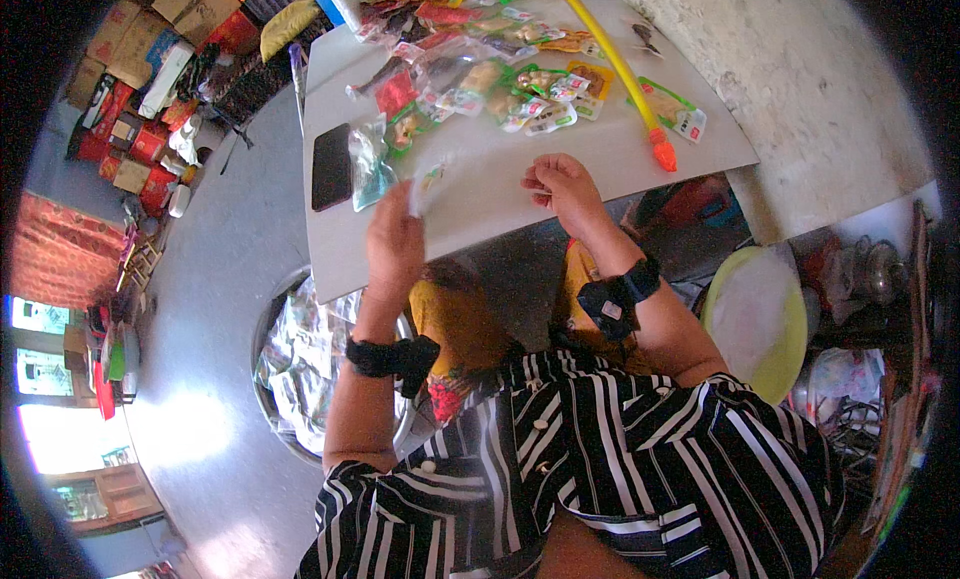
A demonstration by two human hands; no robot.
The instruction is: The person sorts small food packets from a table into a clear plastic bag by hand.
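My left hand (396, 237) is over the near left part of the white table (480, 196), blurred by motion. A small clear plastic packet (431, 183) with a coloured print shows at its fingertips and appears gripped there. My right hand (566, 189) is above the table's near edge, its fingers curled toward the thumb; whether something thin is between them is unclear. Beyond both hands lies a spread of sealed snack packets (536, 91), some with green or red print. A stack of clear plastic pouches (371, 166) lies beside a black smartphone (331, 166), left of my left hand.
A yellow stick with an orange tip (626, 76) lies across the table's right side, over a green-edged packet (671, 110). Left of my knees stands a metal basin (262, 391) of plastic packets. A yellow-rimmed round tub (754, 324) is at the right. Cardboard boxes (135, 42) are stacked far left.
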